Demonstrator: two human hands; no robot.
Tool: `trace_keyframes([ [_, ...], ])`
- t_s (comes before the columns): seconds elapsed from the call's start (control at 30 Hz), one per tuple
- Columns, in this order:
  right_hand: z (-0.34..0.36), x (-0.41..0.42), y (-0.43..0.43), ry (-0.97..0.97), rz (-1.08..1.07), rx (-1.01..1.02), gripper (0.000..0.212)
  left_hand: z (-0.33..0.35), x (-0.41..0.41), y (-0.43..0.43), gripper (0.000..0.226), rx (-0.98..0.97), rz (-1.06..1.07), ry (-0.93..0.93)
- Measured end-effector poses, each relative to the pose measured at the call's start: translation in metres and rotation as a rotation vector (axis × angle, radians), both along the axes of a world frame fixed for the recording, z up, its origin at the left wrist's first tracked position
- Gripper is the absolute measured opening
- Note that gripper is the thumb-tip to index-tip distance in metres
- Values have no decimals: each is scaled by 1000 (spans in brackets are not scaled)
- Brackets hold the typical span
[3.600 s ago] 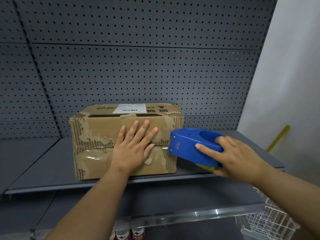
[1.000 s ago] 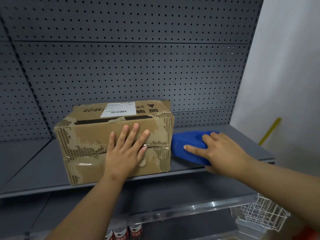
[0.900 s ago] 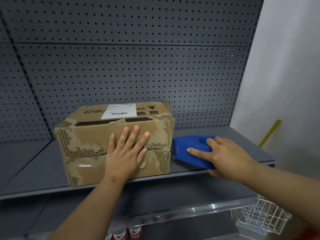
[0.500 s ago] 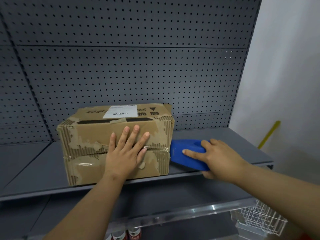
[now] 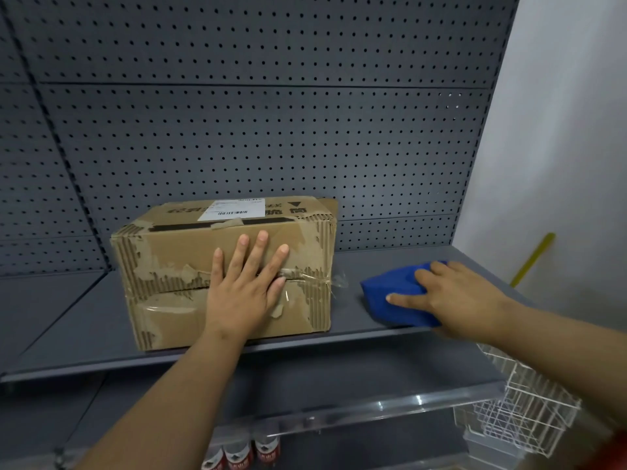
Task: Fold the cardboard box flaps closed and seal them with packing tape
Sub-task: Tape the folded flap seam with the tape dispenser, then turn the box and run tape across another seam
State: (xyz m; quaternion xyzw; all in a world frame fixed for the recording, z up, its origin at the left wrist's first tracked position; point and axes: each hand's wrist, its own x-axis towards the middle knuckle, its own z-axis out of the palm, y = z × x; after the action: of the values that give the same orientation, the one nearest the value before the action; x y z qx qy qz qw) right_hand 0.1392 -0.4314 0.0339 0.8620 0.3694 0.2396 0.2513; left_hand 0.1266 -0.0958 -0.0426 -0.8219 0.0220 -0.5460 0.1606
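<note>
On the grey metal shelf [image 5: 68,320], near its front edge and left of centre: one worn brown cardboard box [image 5: 169,266], outer paper torn away in patches. It lies on its side with the white shipping label [image 5: 232,210] on top.

Orientation: the long axis runs parallel to the shelf's front edge. The flap seam faces that edge, towards the person, and runs level along the long axis. Clear packing tape [image 5: 305,274] crosses the seam. A loose tail of it stands off the box's front right corner.

Left hand [image 5: 244,290]: flat on the seam face, fingers straight and spread, palm pressing across the join.

Right hand [image 5: 454,296]: fingers curled over a blue plastic tape dispenser [image 5: 390,293], forefinger laid along its side, thumb hidden. The dispenser rests on the shelf near the front right corner, apart from the box, nose pointing left at it.

Step in hand, as judged: finishing the tape run over the seam. To do it well, keep the left palm bearing on both flaps so the join stays shut. Rub the strip down from the middle outwards, then wrap the loose tail round onto the box's right end before letting go. A tail left free would likely peel back on this ragged surface.

Also present: grey perforated back panel [image 5: 237,130]; white wire basket [image 5: 522,415] below the shelf's right end.
</note>
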Motion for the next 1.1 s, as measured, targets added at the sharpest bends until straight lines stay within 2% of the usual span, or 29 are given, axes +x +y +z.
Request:
trace_keyframes([
  [0.23,7,14,2,-81,-68,286,86,4,-6,-13,54,34,-24,-28],
  [0.33,18,18,12,-73,-59,351,84,8,-5,-25,58,268,-139,-17],
  [0.43,23,20,21,-93,-42,403,84,18,-3,-36,54,509,-263,80],
  [0.57,27,20,30,-105,-19,431,83,33,0,-47,47,671,-295,278],
  [0.67,29,18,34,-96,-10,454,83,37,6,-54,37,762,-249,332],
  [0.8,36,15,39,-101,19,516,82,35,8,-59,15,759,-288,355],
  [0.87,42,13,40,-102,43,560,80,36,6,-62,15,743,-298,367],
  [1.0,59,4,38,-112,95,709,78,33,0,-68,36,710,-250,459],
  [1.1,72,-6,39,-130,152,793,78,33,-11,-76,49,594,-270,524],
])
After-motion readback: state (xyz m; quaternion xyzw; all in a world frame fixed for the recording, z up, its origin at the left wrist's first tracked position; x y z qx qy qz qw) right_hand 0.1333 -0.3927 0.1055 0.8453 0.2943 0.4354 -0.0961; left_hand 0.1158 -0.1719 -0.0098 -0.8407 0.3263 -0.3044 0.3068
